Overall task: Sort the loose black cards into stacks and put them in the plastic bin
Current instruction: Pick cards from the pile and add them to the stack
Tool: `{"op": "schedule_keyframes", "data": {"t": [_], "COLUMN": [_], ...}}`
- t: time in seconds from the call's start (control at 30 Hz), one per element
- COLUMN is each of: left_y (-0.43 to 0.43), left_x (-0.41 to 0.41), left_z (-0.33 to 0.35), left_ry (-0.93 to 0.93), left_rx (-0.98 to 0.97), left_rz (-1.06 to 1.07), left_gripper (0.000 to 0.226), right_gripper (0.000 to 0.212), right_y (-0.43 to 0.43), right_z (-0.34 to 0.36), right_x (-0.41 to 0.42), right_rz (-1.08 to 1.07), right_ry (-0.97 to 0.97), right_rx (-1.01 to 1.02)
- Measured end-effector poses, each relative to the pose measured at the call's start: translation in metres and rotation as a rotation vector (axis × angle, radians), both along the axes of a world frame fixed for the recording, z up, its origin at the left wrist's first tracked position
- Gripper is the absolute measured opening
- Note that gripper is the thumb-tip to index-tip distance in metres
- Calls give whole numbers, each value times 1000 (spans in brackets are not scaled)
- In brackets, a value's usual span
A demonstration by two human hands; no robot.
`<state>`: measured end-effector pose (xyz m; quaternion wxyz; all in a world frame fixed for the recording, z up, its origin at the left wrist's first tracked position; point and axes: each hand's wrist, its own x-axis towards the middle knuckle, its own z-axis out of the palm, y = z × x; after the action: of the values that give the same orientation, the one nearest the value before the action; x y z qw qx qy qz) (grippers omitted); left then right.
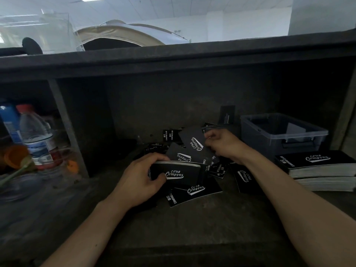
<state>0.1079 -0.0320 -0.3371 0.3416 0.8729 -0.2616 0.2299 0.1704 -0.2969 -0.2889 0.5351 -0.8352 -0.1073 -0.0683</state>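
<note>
The left hand (140, 178) grips a stack (177, 173) of black cards, thumb across the top face and fingers curled under its left end, just above the loose cards (194, 189) scattered mid-shelf. The right hand (224, 144) is a little farther back, fingers bent round the right edge of one card (192, 144) that is tilted up off the heap, its logo upside down next to the stack's.

The step in hand looks like gathering. To do it well, I'd turn that card so its lettering matches the stack, lay it flat on top, and square the edges against the thumb before going for another. Taking one card at a time should keep the heap from sliding.

The bin (269, 143) sits at the far right, apart from both hands, and seems to hold nothing, though its cloudy wall makes that uncertain. Two done stacks (317, 168) lie in front of it, cut off by the right edge.

The dark shelf (192, 228) swallows the far cards, so I can't count them or read which way each faces. The right fingertips are hidden behind the card. At far left, a bottle (38, 139) stands amid blurred clutter.
</note>
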Motion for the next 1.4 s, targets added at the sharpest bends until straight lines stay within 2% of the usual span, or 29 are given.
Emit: {"op": "schedule_keyframes", "data": {"t": [0.03, 0.1, 0.17, 0.23, 0.3, 0.37, 0.43, 0.53, 0.6, 0.67, 0.77, 0.83, 0.9, 0.97, 1.03, 1.07, 1.13, 1.17, 1.23, 1.3, 1.4], "left_y": [0, 0, -1, -1, -1, -1, -1, -2, -2, -2, -3, -4, -5, -6, -6, -7, -6, -5, -4, -4, -3], "left_x": [0, 0, -1, -1, -2, -1, 0, 2, 2, 3, 2, 0, -1, -2, -2, -2, -2, -2, -1, 0, 3], "left_z": [0, 0, 1, 2, 1, 1, 0, 0, 0, 0, 0, 1, 2, 2, 1, 1, 2, 2, 1, -1, -2], "left_ry": [2, 14, 21, 14, 12, 8, 1, -17, -8, 29, 76, 101, 112, 123, 114, 101, 86, 79, 64, 55, 66], "left_rx": [-2, -2, -4, -11, -16, -18, -31, -55, -91, -146, -223, -284, -300, -291, -278, -271, -278, -281, -258, -226, -203], "left_rz": [-2, -5, -8, -10, -11, -12, -11, -8, 10, 30, 4, -61, -98, -124, -133, -132, -123, -110, -72, -43, -16], "left_gripper": [35, 35, 35, 34, 34, 32, 31, 31, 32, 39, 59, 72, 69, 62, 61, 62, 62, 63, 63, 61, 60], "right_gripper": [15, 11, 23, 26, 22, 22, 31, 48, 46, 35, 22, 21, 21, 24, 50, 61, 59, 51, 36, 47, 78], "right_y": [1, 6, 11, 15, 15, 10, 8, 12, 17, 23, 25, 22, 18, 14, 11, 10, 11, 10, 7, 1, -2], "right_z": [0, -3, -10, -13, -8, -1, 2, 1, -1, -2, -5, -3, 0, -2, 0, 2, 7, 6, 0, -3, 1], "right_x": [0, -1, -3, -2, -1, -2, -2, -4, -3, -4, -3, -2, -3, -1, -1, -3, -7, -5, 3, 5, -1], "right_rz": [9, 64, 132, 140, 60, -19, 19, 60, 104, 215, 336, 368, 347, 241, 139, 162, 268, 263, 177, 63, 84], "right_ry": [3, 9, 30, 46, 45, 98, 170, 234, 306, 407, 508, 563, 569, 389, 47, -95, -236, -258, -209, -140, -99], "right_rx": [8, -114, -266, -282, -160, 141, 459, 580, 664, 693, 645, 600, 511, 356, 214, 186, 140, 64, -223, -485, -491]}}
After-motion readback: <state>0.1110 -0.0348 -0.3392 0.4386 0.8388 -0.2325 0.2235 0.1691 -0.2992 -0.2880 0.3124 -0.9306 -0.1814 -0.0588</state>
